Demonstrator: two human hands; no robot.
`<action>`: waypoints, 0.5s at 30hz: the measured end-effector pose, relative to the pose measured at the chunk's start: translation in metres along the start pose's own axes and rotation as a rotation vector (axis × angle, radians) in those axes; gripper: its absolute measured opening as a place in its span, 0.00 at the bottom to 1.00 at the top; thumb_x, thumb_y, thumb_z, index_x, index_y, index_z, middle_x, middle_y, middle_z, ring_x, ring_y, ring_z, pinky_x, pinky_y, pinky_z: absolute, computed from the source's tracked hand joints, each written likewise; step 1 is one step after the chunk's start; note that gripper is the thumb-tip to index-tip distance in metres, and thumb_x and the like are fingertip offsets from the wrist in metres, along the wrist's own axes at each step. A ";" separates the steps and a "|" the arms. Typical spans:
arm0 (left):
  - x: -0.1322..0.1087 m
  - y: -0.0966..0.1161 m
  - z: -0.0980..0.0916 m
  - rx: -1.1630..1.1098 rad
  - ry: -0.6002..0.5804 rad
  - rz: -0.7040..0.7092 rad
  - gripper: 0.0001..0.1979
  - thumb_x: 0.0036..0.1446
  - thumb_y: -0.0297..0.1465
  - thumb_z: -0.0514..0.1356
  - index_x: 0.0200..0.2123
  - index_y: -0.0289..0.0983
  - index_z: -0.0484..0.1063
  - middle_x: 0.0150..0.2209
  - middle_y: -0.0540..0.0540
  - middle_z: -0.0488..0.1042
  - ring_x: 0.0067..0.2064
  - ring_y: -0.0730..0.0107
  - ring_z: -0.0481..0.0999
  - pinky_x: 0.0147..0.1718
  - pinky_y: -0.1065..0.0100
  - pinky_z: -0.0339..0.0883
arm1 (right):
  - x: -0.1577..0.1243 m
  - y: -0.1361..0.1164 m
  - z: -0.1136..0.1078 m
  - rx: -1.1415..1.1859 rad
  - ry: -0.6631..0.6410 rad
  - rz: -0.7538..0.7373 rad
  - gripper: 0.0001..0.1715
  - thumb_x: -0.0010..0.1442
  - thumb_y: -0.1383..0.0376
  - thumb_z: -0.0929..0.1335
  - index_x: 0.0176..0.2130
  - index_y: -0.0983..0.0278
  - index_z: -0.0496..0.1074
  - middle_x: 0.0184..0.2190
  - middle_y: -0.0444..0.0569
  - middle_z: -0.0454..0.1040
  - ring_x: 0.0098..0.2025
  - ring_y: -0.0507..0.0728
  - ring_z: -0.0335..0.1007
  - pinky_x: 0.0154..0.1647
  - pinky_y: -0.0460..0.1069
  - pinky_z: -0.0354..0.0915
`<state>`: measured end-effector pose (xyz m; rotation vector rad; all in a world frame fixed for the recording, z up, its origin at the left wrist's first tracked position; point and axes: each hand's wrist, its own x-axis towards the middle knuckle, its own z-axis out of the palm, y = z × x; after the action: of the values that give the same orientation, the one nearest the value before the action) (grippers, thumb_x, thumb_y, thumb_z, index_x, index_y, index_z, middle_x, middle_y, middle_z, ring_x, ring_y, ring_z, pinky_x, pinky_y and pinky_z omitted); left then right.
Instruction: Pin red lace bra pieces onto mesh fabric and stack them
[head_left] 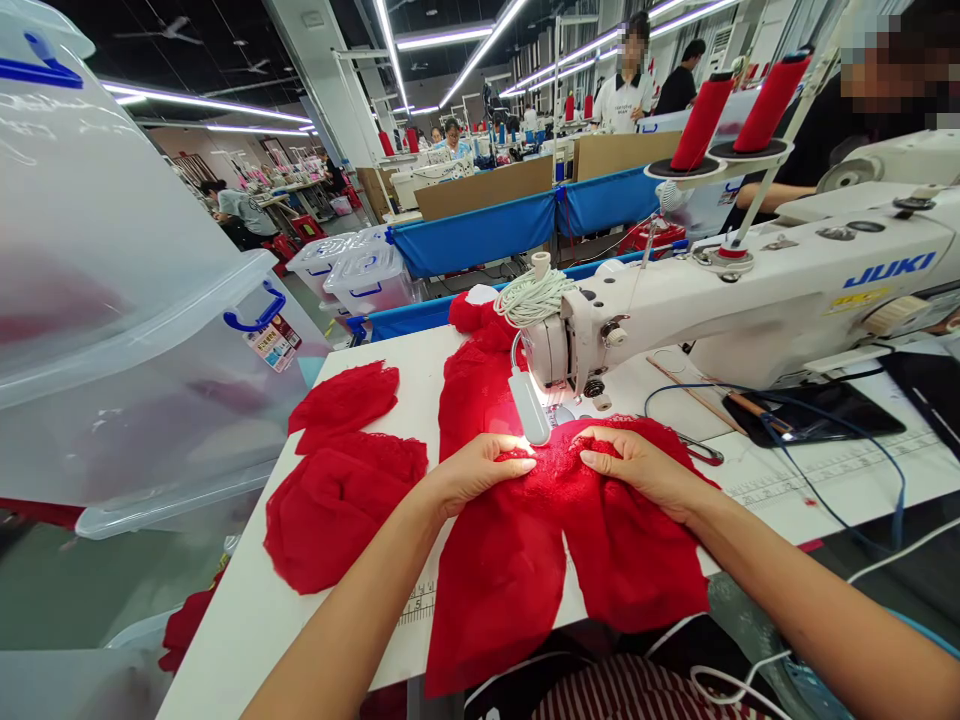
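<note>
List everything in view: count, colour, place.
Table: one, white, front centre
Held fabric: layers uncountable, red, over front edge
Loose fabric: at least two pieces, red, table's left
Sewing machine: one near, white, right; others behind
Lamp: one, white, lit, at machine's head
Coiled cord: one, pale green, on machine's head
Thread cones: two near, red, above machine; more behind
Flat slab: one, black, table's right
Cables: at least two, blue and white, right
Lidded bins: several, clear, blue-handled, left and behind
Panels: two, blue, beyond table
Ceiling lights: several, white, overhead
Other people: several, mixed clothing, behind and right
Left hand: one, bare, pinching fabric
Right hand: one, bare, pinching fabric
</note>
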<state>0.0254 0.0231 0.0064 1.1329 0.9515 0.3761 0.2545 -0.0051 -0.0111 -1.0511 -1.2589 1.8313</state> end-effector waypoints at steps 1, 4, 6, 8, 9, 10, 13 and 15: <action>0.000 0.000 0.000 -0.003 0.001 -0.001 0.12 0.48 0.37 0.66 0.25 0.34 0.69 0.26 0.52 0.68 0.29 0.75 0.63 0.29 0.71 0.55 | 0.000 0.000 0.000 -0.005 0.000 0.003 0.14 0.57 0.55 0.69 0.37 0.63 0.71 0.37 0.46 0.73 0.42 0.57 0.69 0.46 0.52 0.65; 0.000 0.000 0.001 0.007 0.010 -0.006 0.13 0.48 0.37 0.65 0.24 0.35 0.69 0.26 0.52 0.68 0.28 0.75 0.62 0.28 0.71 0.54 | 0.000 0.000 0.000 -0.001 -0.015 0.009 0.14 0.57 0.54 0.69 0.36 0.63 0.71 0.36 0.46 0.74 0.42 0.57 0.69 0.47 0.52 0.64; -0.001 0.000 0.001 0.017 0.019 0.003 0.13 0.49 0.38 0.65 0.24 0.35 0.69 0.26 0.52 0.67 0.28 0.75 0.62 0.28 0.71 0.54 | 0.000 0.000 0.000 0.000 -0.029 0.001 0.14 0.57 0.54 0.69 0.37 0.62 0.72 0.38 0.46 0.74 0.43 0.57 0.69 0.49 0.53 0.63; -0.003 0.001 0.003 0.022 0.021 0.014 0.13 0.48 0.38 0.65 0.24 0.35 0.68 0.25 0.52 0.67 0.28 0.76 0.61 0.28 0.71 0.54 | 0.001 0.001 0.000 -0.020 -0.035 -0.014 0.14 0.57 0.54 0.69 0.38 0.62 0.72 0.40 0.47 0.74 0.45 0.58 0.69 0.50 0.53 0.62; -0.004 0.002 0.004 0.022 0.017 0.015 0.14 0.48 0.39 0.65 0.24 0.35 0.68 0.25 0.53 0.67 0.28 0.76 0.61 0.28 0.71 0.54 | 0.001 0.002 -0.001 -0.038 -0.032 -0.024 0.15 0.57 0.54 0.69 0.38 0.62 0.72 0.40 0.47 0.74 0.45 0.58 0.68 0.50 0.53 0.62; -0.005 0.003 0.005 0.020 0.013 0.012 0.14 0.48 0.39 0.66 0.23 0.35 0.68 0.25 0.53 0.67 0.28 0.76 0.61 0.28 0.71 0.54 | 0.001 0.002 -0.001 -0.058 -0.027 -0.032 0.14 0.57 0.55 0.69 0.39 0.62 0.73 0.40 0.47 0.74 0.46 0.58 0.68 0.50 0.53 0.62; -0.008 0.005 0.008 0.009 0.013 0.005 0.14 0.48 0.39 0.66 0.23 0.35 0.69 0.26 0.52 0.68 0.29 0.75 0.63 0.28 0.71 0.55 | 0.000 0.004 -0.002 -0.094 -0.015 -0.040 0.13 0.57 0.56 0.69 0.38 0.62 0.73 0.39 0.46 0.74 0.43 0.57 0.68 0.48 0.52 0.62; -0.009 0.005 0.010 -0.001 0.014 0.019 0.13 0.48 0.38 0.66 0.25 0.35 0.71 0.27 0.51 0.69 0.30 0.74 0.64 0.29 0.71 0.56 | -0.001 0.004 -0.002 -0.090 -0.020 -0.037 0.12 0.57 0.57 0.69 0.38 0.62 0.74 0.39 0.46 0.73 0.41 0.56 0.68 0.46 0.51 0.62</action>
<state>0.0287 0.0128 0.0157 1.1403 0.9528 0.4005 0.2562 -0.0063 -0.0152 -1.0531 -1.3747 1.7758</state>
